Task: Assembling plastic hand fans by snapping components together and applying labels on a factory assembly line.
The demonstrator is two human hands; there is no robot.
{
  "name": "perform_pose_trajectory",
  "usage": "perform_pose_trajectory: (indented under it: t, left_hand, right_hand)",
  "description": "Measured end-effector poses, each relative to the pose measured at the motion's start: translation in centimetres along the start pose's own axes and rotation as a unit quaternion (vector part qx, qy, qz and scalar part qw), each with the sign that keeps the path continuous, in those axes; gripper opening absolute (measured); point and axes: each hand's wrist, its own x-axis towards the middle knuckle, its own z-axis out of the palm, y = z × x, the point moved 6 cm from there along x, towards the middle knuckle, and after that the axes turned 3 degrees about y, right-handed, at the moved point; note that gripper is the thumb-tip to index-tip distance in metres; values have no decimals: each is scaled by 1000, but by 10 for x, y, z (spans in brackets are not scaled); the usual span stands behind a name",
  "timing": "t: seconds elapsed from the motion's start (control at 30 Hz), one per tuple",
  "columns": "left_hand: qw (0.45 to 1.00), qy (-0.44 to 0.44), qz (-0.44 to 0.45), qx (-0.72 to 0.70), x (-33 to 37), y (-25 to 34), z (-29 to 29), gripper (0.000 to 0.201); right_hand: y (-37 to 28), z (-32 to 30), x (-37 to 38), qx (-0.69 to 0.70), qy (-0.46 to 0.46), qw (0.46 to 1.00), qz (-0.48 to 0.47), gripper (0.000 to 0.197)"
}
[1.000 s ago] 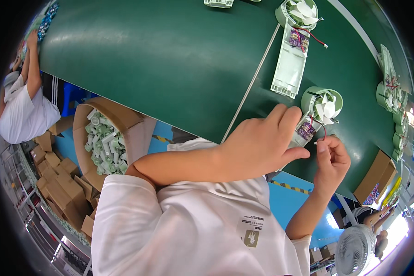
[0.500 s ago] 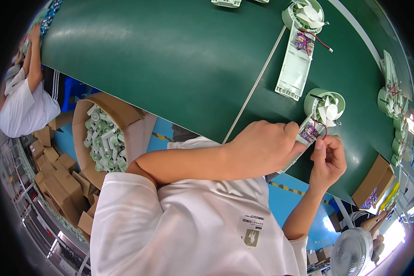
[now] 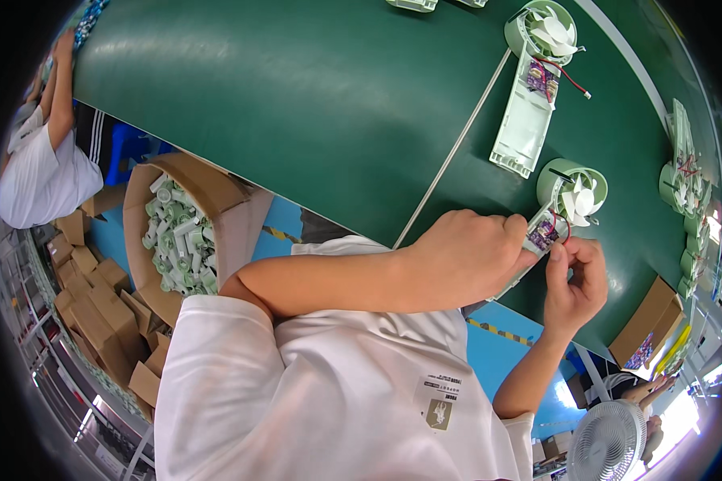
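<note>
A pale green handheld fan housing (image 3: 553,181) lies near the table's front edge, with white fan blades (image 3: 579,200) in its round head. In its handle sits a small purple circuit board (image 3: 543,233) with a red wire. My left hand (image 3: 477,255) is closed around the lower handle, thumb close to the board. My right hand (image 3: 576,279) pinches at the board's right edge, where the red wire ends; its fingertips hide the exact spot. Farther back lies a second open fan housing (image 3: 525,128), its board and a loose red wire with a white plug exposed.
The green table (image 3: 297,96) carries a light seam strip (image 3: 457,140) and more housings (image 3: 686,180) at the right. A carton of green parts (image 3: 241,212) stands left, below the edge. Another carton (image 3: 648,321) and a white standing fan (image 3: 607,441) are right. A person (image 3: 48,172) works far left.
The whole view has shifted slightly, with the tabletop things a little farther right. Both hands keep the same hold on the near fan, with hardly any finger movement.
</note>
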Motion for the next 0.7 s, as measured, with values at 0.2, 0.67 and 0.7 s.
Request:
perform_pose_trajectory:
  t: [0.2,0.67,0.7]
  left_hand:
    - [1000,-1,-11,-7,-2,-7,0,31]
    - [991,-36,-112,-66,19,-3,-8,21]
    - [990,-39,-115,-76,17,-4,-7,18]
  right_hand:
    - [2,7,0,7,-35,999,34,7]
    - [13,19,5,239,-106,890,373,26]
    - [12,23,3,265,-129,887,355,27]
